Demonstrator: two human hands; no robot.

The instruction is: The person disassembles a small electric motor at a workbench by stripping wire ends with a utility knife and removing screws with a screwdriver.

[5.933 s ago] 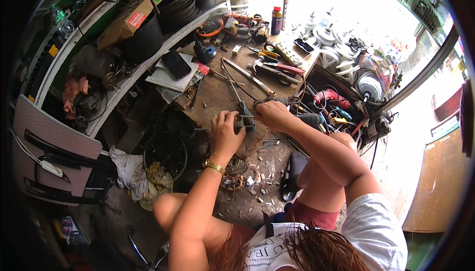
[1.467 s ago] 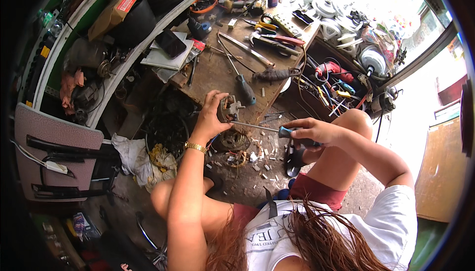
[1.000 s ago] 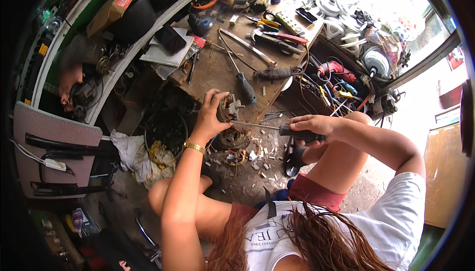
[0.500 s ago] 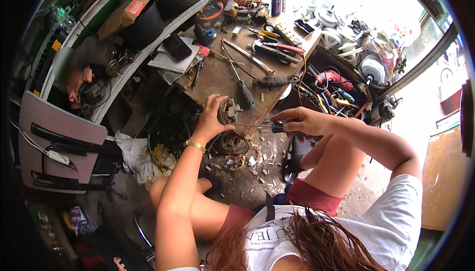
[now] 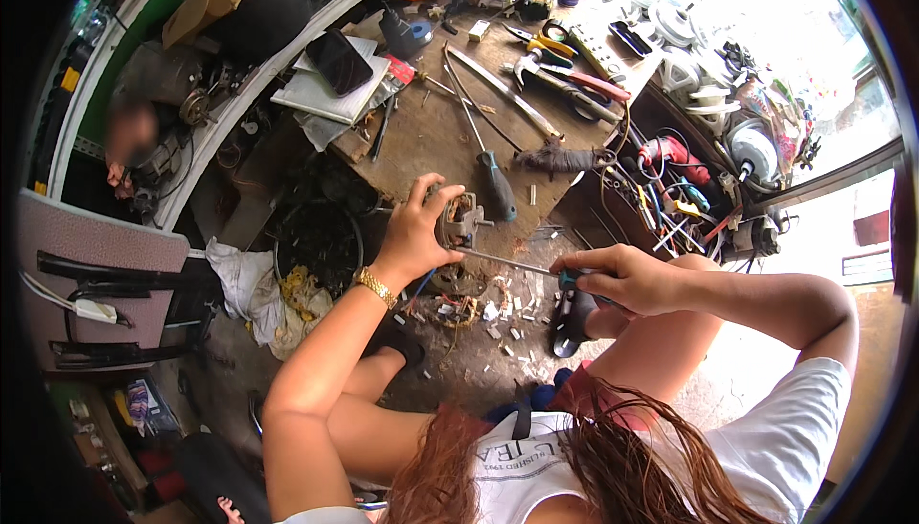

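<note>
At the near edge of the workbench, my left hand (image 5: 410, 235), with a gold watch on the wrist, grips a small electric motor (image 5: 466, 222) with a grey metal frame and a shaft stub. Closed around the dark teal handle of a screwdriver (image 5: 512, 262) is my right hand (image 5: 627, 280). The screwdriver's blade runs left to the motor's lower side, by my left thumb; its exact tip contact is too small to make out. Below, between my feet, a round part with copper-coloured windings (image 5: 458, 283) lies near the floor, partly hidden.
On the wooden workbench (image 5: 431, 136) lie another screwdriver (image 5: 498, 186), a hammer (image 5: 565, 84), pliers (image 5: 541, 43) and a phone (image 5: 339, 62). A tool box (image 5: 670, 189) stands to the right. Small white pieces (image 5: 512, 318) litter the floor. A black basin (image 5: 316, 237) sits left.
The view has shifted, bringing the bench nearer. My right hand sits lower, and the screwdriver now slopes down toward it instead of lying nearly level. The left hand keeps its hold on the motor.
</note>
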